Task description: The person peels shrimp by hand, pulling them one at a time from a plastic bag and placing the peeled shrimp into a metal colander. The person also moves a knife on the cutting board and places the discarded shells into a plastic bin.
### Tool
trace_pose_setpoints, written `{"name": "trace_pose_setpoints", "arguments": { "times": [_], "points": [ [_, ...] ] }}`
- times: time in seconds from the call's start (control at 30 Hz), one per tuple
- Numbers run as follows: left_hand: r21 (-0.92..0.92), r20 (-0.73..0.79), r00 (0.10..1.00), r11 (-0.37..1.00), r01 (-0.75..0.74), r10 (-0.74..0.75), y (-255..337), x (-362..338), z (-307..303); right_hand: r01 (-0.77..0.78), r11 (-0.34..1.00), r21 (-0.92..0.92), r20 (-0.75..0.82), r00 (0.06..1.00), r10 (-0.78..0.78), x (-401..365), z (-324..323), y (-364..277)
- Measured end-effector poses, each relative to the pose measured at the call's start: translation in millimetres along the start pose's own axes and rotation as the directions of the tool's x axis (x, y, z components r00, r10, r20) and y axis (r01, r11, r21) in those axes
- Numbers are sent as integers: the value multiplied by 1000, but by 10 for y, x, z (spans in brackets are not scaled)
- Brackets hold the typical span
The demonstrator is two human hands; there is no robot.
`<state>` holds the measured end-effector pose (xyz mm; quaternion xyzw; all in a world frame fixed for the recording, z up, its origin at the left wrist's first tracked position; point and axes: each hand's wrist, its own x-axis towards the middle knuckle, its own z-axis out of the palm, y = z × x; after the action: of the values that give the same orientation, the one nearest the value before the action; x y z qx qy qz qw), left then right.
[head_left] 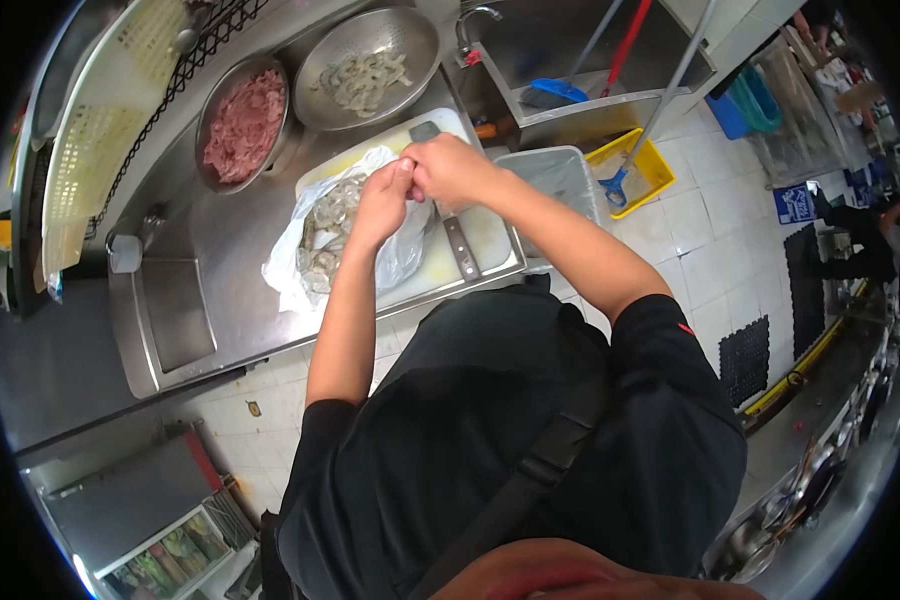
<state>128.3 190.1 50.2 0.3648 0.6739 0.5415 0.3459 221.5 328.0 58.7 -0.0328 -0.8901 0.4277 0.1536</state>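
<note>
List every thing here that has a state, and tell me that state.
Left hand: fingers curled, against right hand
Right hand: fingers curled; anything held is hidden
Plastic bag: open, shellfish inside
Knife: lying on cutting board
Cutting board: flat, partly covered
Colander: upright, holding shellfish
Metal bowl: uncovered, partly filled
Meat: raw-looking, pink
Faucet: no flow visible
Blue brush: bristles' wetness unclear

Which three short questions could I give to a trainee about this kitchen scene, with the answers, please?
1. True or false: the left hand and right hand meet over the plastic bag of shrimp.
2. What fills the bowl left of the colander? A) noodles B) ground meat C) rice
3. Fill in: the knife handle lies on the ____.

Key: 1 true; 2 B; 3 cutting board.
</note>
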Motion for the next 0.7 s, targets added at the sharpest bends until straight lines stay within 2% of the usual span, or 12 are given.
{"name": "trace_pose_setpoints", "arguments": {
  "times": [0.07, 0.17, 0.23, 0.27, 0.3, 0.33, 0.4, 0.43, 0.47, 0.5, 0.57, 0.7],
  "points": [
    [107, 82, 997, 994, -22, 13, -5, 24, -41, -48, 990, 130, -37, 998, 53, -24, -69, -69],
    [128, 89, 996, 991, -31, 20, 82, 1, -40, -48, 994, 94, -127, 990, 60, -24, -38, 45],
    [159, 82, 996, 987, -41, 28, 88, -10, -72, -40, 994, 104, -103, 993, 51, -12, -71, 127],
    [64, 87, 994, 995, -70, 65, 71, -19, -87, -127, 924, 359, -66, 985, 161, -6, -87, 181],
    [-31, 88, 991, 994, -100, 103, 52, -23, -100, -208, 784, 585, -1, 966, 257, 12, -107, 234],
    [-31, 84, 991, 994, -101, 103, 31, -29, -112, -220, 713, 666, 17, 960, 281, 45, -117, 283],
    [-184, 27, 999, 982, -42, 47, -5, -26, -141, -209, 761, 615, 1, 965, 264, 45, -68, 267],
    [-183, 20, 999, 982, -44, 49, -25, -21, -140, -199, 803, 562, -14, 968, 250, 34, -45, 221],
    [-181, -6, 1000, 983, -21, 20, -52, -18, -120, -34, 945, 326, -124, 989, 78, 20, -17, 173],
    [-179, -30, 1000, 984, 3, -8, -65, -13, -100, -33, 945, 327, -121, 990, 76, 13, -34, 68],
    [-147, -38, 999, 989, -14, 8, -30, -31, -83, -90, 983, 162, -61, 993, 101, 3, -108, -164],
    [-145, -65, 998, 989, -26, 16, 6, -50, -45, -140, 969, 203, -25, 989, 148, 24, -90, -172]
  ]
}}
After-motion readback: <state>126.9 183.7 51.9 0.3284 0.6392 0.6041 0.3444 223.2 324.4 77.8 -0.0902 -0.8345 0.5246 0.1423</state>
